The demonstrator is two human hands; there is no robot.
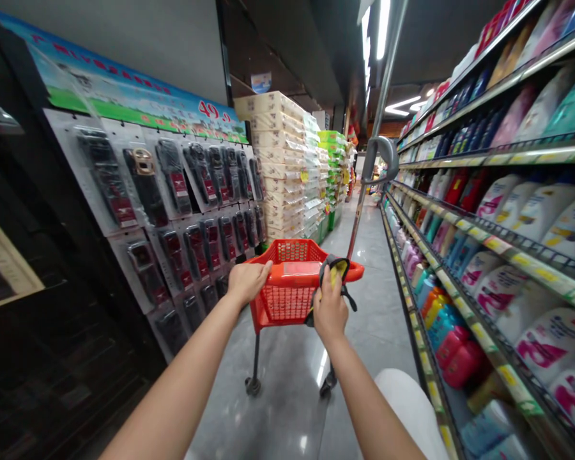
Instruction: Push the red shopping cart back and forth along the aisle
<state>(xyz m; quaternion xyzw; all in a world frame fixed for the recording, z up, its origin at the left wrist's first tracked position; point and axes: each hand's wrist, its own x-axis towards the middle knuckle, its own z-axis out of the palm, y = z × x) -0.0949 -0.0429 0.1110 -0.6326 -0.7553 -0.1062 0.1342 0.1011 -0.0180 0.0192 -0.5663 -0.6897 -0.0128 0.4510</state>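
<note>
A small red shopping cart [287, 303] with a mesh basket stands in front of me in the aisle. My left hand [249, 281] is closed around the left end of its red handlebar [301, 273]. Toward the right end of that bar, my right hand [330, 311] grips a dark grey and yellow looped item [338, 265] with a dangling black strap; its exact kind is unclear. The fingers lie over its yellow inner side, and it rests against the bar. From the cart's right side rises a metal pole [359, 217] with a grey loop-shaped fitting [381, 160].
Shelves of bottles [498, 236] line the right side closely. A rack of packaged belts [172, 185] hangs at left under a blue and green sign [138, 89]. Beyond it are stacked tissue packs [278, 166]. Grey tiled floor [364, 281] runs ahead.
</note>
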